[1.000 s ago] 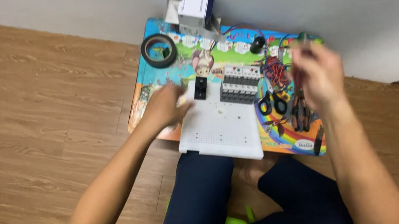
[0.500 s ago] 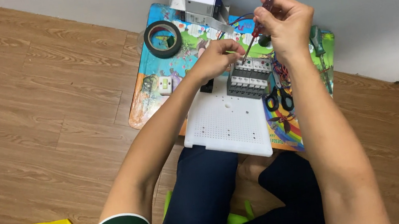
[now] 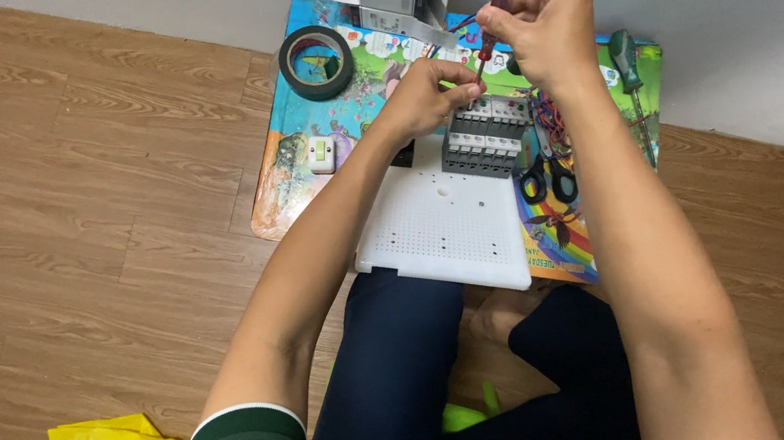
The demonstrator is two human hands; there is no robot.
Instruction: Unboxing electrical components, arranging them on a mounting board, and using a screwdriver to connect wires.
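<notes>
Screwdriver (image 3: pixel 489 36) tip hidden behind left hand (image 3: pixel 422 100).

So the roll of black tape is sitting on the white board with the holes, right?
Not quite. The head view shows the roll of black tape sitting on the colourful mat, up near the wall, apart from the white board with the holes. That board carries the grey breaker block.

A single head-worn camera looks steeply down, from close above, over the person's arms and lap to the floor.
</notes>
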